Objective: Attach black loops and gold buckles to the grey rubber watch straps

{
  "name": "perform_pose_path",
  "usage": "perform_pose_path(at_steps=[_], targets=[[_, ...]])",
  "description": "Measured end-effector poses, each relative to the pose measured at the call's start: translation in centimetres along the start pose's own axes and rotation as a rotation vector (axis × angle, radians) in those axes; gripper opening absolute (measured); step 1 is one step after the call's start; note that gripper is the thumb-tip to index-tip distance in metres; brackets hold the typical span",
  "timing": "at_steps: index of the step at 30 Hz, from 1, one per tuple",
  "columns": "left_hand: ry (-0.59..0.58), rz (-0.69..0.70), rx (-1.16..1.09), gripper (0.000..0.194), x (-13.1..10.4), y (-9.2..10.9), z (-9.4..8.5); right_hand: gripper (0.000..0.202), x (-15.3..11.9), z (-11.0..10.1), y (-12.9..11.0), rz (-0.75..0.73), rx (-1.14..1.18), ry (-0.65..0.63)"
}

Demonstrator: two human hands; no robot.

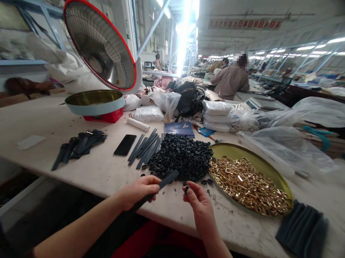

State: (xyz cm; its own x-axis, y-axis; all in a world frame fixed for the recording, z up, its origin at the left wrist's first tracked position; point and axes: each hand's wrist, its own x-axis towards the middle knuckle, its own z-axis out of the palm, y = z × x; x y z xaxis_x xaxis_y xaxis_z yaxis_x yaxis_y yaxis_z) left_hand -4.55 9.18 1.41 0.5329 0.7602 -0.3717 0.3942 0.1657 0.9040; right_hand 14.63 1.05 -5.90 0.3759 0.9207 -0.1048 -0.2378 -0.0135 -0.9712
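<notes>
Beyond both hands on tabletop: heap of dark loops, flanked by loose strips and tray of gold buckles. Left hand: closed on dark strap, slanted toward heap. Right hand: pinching small loop between thumb and fingers. Forearms angled inward, hands apart near tabletop's front edge.

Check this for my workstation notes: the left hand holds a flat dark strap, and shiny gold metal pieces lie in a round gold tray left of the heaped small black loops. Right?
Not quite: the head view shows the round gold tray of shiny gold metal pieces right of the heaped small black loops. The left hand does hold a flat dark strap.
</notes>
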Motion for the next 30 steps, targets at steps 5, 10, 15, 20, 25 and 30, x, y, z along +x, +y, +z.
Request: perform_pose_path(at_steps=[5,10,15,20,25,30], targets=[[-0.142,-0.17,-0.307,0.024,-1.9,-0.2,3.6,0.036,-0.4,0.7,-1.9,0.14,0.227,-0.006],[-0.159,-0.182,-0.248,0.024,-1.4,-0.8,4.1,0.035,-0.8,0.4,-1.6,0.157,0.269,0.016],[-0.17,-0.136,-0.064,0.024,-1.0,-1.5,4.1,0.031,-1.0,0.0,-1.5,0.095,0.159,-0.007],[-0.196,0.021,0.206,0.032,-0.8,-1.1,4.4,0.026,-1.4,-0.2,-1.5,-0.067,-0.11,-0.06],[-0.126,0.144,0.503,0.036,-1.1,0.3,4.7,0.025,-1.9,-0.2,-1.5,-0.088,-0.177,-0.097],[-0.152,0.252,0.719,0.031,-1.5,1.5,4.8,0.015,-2.5,0.2,-1.8,-0.125,-0.242,-0.24]])
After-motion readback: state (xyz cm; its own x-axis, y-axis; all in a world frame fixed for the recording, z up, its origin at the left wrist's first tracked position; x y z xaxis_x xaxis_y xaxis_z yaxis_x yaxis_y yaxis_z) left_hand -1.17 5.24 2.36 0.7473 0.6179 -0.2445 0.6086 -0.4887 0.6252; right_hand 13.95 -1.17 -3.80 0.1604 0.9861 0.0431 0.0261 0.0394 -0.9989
